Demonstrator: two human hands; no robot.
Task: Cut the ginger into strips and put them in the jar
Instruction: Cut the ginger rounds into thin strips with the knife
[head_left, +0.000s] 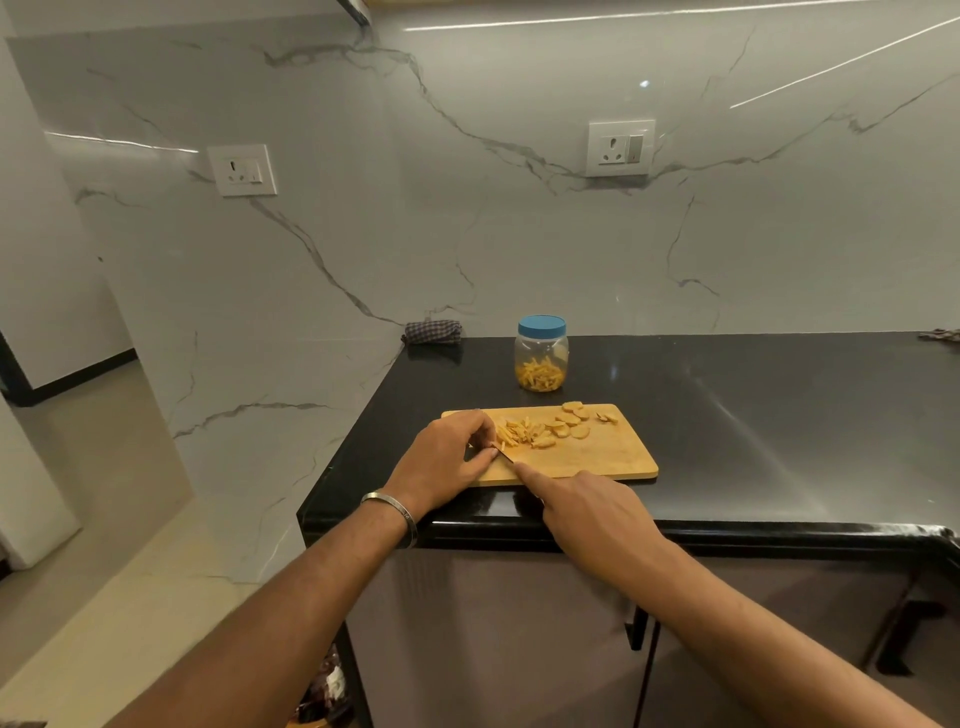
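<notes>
A wooden cutting board (597, 452) lies on the black counter. On it sit a pile of ginger strips (519, 432) and, to their right, several ginger slices (574, 418). My left hand (447, 460) rests at the board's left end, its curled fingertips pressing down beside the strips; what lies under them is hidden. My right hand (587, 506) grips a knife (505, 456), index finger stretched along its spine, and the blade tip meets my left fingers. Behind the board stands a clear jar (541, 353) with a blue lid on, ginger strips in its bottom.
A folded checked cloth (432, 332) lies at the counter's back left corner against the marble wall. Another cloth edge (940, 335) shows at the far right. The counter's left edge (343, 457) drops to the floor just left of the board.
</notes>
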